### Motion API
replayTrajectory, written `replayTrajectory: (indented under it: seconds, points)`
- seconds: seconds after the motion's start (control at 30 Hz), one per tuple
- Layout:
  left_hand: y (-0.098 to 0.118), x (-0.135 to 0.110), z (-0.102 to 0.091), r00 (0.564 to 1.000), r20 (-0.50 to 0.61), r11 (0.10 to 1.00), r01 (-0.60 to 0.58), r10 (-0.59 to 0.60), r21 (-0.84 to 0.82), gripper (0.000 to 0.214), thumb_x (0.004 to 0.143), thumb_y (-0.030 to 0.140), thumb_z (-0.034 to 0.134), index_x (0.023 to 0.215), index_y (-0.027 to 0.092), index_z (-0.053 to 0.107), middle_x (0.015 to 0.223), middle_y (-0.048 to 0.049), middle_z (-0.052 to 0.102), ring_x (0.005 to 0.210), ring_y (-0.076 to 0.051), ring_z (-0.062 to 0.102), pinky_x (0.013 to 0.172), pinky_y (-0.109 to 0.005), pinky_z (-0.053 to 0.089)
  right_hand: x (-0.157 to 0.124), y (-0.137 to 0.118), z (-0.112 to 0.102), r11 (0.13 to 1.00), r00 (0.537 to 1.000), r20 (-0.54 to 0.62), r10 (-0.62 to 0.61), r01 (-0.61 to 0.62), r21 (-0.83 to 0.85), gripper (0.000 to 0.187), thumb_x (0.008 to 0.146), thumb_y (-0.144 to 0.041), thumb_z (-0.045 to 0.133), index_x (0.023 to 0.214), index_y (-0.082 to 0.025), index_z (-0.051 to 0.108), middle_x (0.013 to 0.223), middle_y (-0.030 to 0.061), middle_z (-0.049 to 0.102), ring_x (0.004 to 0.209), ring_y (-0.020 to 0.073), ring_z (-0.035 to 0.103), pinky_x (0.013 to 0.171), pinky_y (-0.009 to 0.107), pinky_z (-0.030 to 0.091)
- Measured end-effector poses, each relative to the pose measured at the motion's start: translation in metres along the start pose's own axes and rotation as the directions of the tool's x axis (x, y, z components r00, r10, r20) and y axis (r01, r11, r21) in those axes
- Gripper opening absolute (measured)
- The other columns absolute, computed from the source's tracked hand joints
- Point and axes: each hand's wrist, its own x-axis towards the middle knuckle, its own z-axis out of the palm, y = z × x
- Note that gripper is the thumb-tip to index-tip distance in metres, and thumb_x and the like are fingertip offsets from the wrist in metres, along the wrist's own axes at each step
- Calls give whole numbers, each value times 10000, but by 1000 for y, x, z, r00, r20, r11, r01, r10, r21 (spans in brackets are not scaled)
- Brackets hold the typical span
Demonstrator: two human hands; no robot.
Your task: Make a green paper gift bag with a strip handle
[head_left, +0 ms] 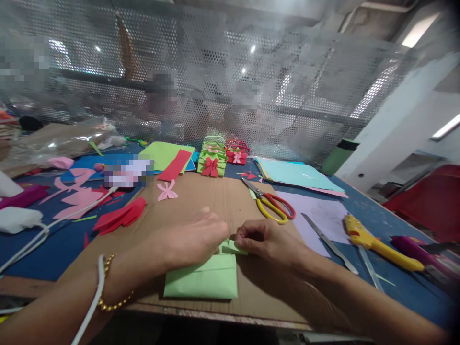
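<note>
A light green folded paper pouch (204, 282) lies flat on the cardboard sheet in front of me. Just beyond its far edge, a narrow light green paper strip (233, 247) runs between both hands. My left hand (196, 235) is closed at the strip's left end, its fingertips mostly hidden behind the back of the hand. Thumb and forefinger of my right hand (260, 237) pinch the strip's right part. Past the right hand lie scissors (269, 201) with one red and one yellow handle, blades partly apart. A pink paper bow (167, 190) rests beyond my left hand.
Small green paper bags (212, 158) and a red one (236, 154) stand at the back. Right: stacked coloured paper (302, 177), a knife (330, 244), a yellow glue gun (381, 244) and a green bottle (339, 157). Left: a white cable (79, 211) and red paper pieces (120, 216).
</note>
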Motion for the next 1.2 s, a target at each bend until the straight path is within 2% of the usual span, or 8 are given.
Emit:
replayTrajectory:
  seconds: [0.23, 0.47, 0.63, 0.83, 1.2]
  points:
    - [-1, 1, 1, 999, 44, 1000, 25, -25, -9, 196, 936, 174, 521, 778, 173, 638, 800, -67, 684, 799, -247, 592, 619, -328, 360, 9, -6, 5, 987, 1000, 15, 11, -9, -158, 146, 759, -278, 646, 678, -156, 648, 612, -25, 550, 587, 111, 438, 548, 241, 329]
    - [2, 2, -4, 997, 70, 1000, 29, -30, 5, 175, 928, 175, 543, 801, 169, 663, 791, -63, 698, 778, -247, 597, 611, -328, 355, 14, -5, -1, 981, 999, 3, 38, -37, -192, 175, 778, -298, 611, 727, -138, 660, 665, 4, 603, 610, 119, 490, 552, 235, 362]
    - [0, 2, -1, 997, 64, 998, 36, -33, -44, 169, 937, 184, 526, 831, 166, 655, 846, -78, 696, 819, -257, 600, 620, -327, 377, 13, -8, 1, 968, 999, 27, 43, -35, -247, 141, 773, -261, 614, 726, -139, 666, 649, -8, 601, 600, 113, 478, 540, 232, 347]
    - [-1, 2, 0, 996, 81, 999, 39, -35, -37, 155, 935, 191, 542, 846, 161, 665, 842, -85, 700, 824, -259, 603, 612, -321, 373, 12, -10, 6, 942, 999, -23, 45, -51, -332, 98, 759, -210, 625, 735, -140, 689, 658, -6, 642, 600, 114, 509, 542, 233, 351]
    - [-1, 4, 0, 996, 86, 998, 40, -35, -51, 172, 945, 179, 526, 849, 162, 668, 827, -78, 698, 792, -252, 604, 605, -323, 363, 12, -13, 12, 918, 993, -95, 67, -99, -385, 108, 737, -185, 626, 746, -147, 727, 679, 16, 722, 597, 129, 596, 537, 228, 397]
